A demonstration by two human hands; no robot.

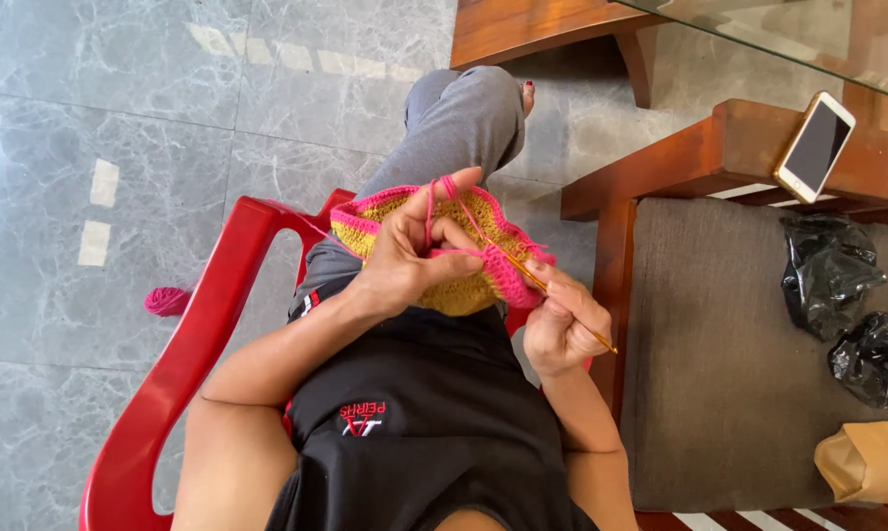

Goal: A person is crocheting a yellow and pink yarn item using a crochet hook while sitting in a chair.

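A round crocheted piece point(469, 285), mustard yellow with a pink border, rests on my lap. My left hand point(414, 251) grips its near edge, and pink yarn point(432, 202) runs looped over the raised index finger. My right hand point(560, 320) pinches a thin golden crochet hook point(547, 292) whose tip enters the pink border beside my left fingers. A ball of pink yarn point(167, 300) lies on the floor to the left, past the chair arm.
I sit in a red plastic chair point(193, 339) on grey marble tiles. To the right stands a wooden chair point(724, 344) with a grey cushion holding black plastic bags point(829, 270) and a brown paper bag point(869, 460). A smartphone point(815, 146) lies on its wooden arm.
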